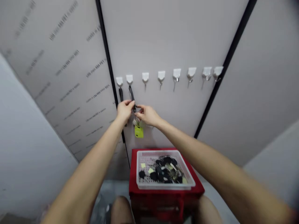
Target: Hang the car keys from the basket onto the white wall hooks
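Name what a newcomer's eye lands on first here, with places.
Probably the bright yellow-green tag, hanging just below the bare left hand and right hand at a narrow black strap. Then the row of white-backed metal hooks running rightward above them, and the white plastic basket of dark, key-like items on the red box below.

Hooks [161,75] run in a row across the panel [175,37], the rightmost at the right strip [234,48]. Straps [121,94] hang below the two leftmost; left grip [134,104] and right grip [136,110] flank the second strap [131,92], a tag [139,132] beneath. Lower, keys [167,169] lie in a basket [163,187] on a box [161,193] between the knees [121,210]
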### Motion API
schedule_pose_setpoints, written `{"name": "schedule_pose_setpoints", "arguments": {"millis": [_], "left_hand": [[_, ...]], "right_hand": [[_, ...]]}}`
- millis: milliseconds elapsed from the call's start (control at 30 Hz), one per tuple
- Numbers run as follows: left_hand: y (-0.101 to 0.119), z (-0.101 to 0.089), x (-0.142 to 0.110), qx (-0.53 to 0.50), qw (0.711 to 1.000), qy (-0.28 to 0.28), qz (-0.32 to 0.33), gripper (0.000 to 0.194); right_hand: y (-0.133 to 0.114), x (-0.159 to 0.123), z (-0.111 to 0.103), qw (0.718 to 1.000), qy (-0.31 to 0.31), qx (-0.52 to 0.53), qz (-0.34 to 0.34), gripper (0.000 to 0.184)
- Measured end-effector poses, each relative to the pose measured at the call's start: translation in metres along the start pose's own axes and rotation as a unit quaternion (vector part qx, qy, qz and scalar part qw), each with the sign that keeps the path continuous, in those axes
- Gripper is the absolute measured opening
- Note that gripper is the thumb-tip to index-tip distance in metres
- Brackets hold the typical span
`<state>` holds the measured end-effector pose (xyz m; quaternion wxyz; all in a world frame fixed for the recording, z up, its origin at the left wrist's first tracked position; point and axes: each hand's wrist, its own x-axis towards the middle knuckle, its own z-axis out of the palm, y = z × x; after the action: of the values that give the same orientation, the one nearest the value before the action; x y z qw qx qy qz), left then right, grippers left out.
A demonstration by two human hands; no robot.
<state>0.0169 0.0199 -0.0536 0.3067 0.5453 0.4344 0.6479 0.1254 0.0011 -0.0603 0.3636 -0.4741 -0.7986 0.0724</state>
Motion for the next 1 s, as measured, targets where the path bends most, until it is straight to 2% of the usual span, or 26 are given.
{"name": "schedule_pose_setpoints", "arguments": {"millis": [67,133,200,233,267,333,367,433,500,567,633,700,800,867,1000], "left_hand": [[-0.012,-0.003,-0.015,0.032,0.999,0.035,0.027,0.022],[-0.028,-0.007,-0.035,0.067,0.996,0.039,0.038,0.028],[-0.049,-0.009,-0.062,0.116,0.993,-0.006,0.032,0.026],[-0.061,-0.008,-0.077,0.146,0.988,-0.048,0.022,0.025],[-0.073,-0.006,-0.093,0.179,0.979,-0.099,0.005,0.024],[-0.096,0.002,-0.124,0.240,0.944,-0.224,-0.037,0.025],[-0.107,0.007,-0.139,0.273,0.915,-0.291,-0.051,0.025],[-0.123,0.018,-0.164,0.339,0.860,-0.377,-0.063,0.029],[-0.133,0.027,-0.181,0.389,0.826,-0.406,-0.052,0.031],[-0.139,0.032,-0.186,0.403,0.819,-0.406,-0.053,0.029],[-0.140,0.033,-0.181,0.374,0.835,-0.391,-0.097,0.024],[-0.137,0.031,-0.171,0.296,0.866,-0.360,-0.182,0.019],[-0.125,0.026,-0.152,0.108,0.901,-0.314,-0.280,0.015],[-0.113,0.024,-0.142,-0.005,0.908,-0.298,-0.294,0.014],[-0.090,0.020,-0.128,-0.177,0.900,-0.263,-0.297,0.019]], "right_hand": [[0.018,-0.025,0.004,0.999,-0.037,-0.001,-0.004,0.032],[0.042,-0.058,0.008,0.991,-0.134,-0.014,0.001,0.028],[0.067,-0.095,0.014,0.961,-0.273,-0.031,0.018,0.024],[0.079,-0.112,0.018,0.944,-0.327,-0.044,0.030,0.024],[0.090,-0.127,0.021,0.933,-0.352,-0.064,0.036,0.024],[0.106,-0.151,0.030,0.934,-0.338,-0.110,0.022,0.026],[0.110,-0.158,0.034,0.939,-0.318,-0.131,0.012,0.028],[0.115,-0.167,0.041,0.944,-0.293,-0.155,-0.001,0.032],[0.116,-0.169,0.045,0.942,-0.296,-0.158,0.005,0.033],[0.116,-0.169,0.043,0.939,-0.306,-0.154,0.018,0.033],[0.116,-0.168,0.039,0.937,-0.316,-0.148,0.038,0.032],[0.115,-0.167,0.033,0.939,-0.317,-0.121,0.060,0.029],[0.109,-0.164,0.030,0.955,-0.285,0.019,0.080,0.028],[0.101,-0.160,0.033,0.950,-0.260,0.157,0.076,0.033],[0.083,-0.145,0.040,0.907,-0.217,0.355,0.067,0.040]]}}
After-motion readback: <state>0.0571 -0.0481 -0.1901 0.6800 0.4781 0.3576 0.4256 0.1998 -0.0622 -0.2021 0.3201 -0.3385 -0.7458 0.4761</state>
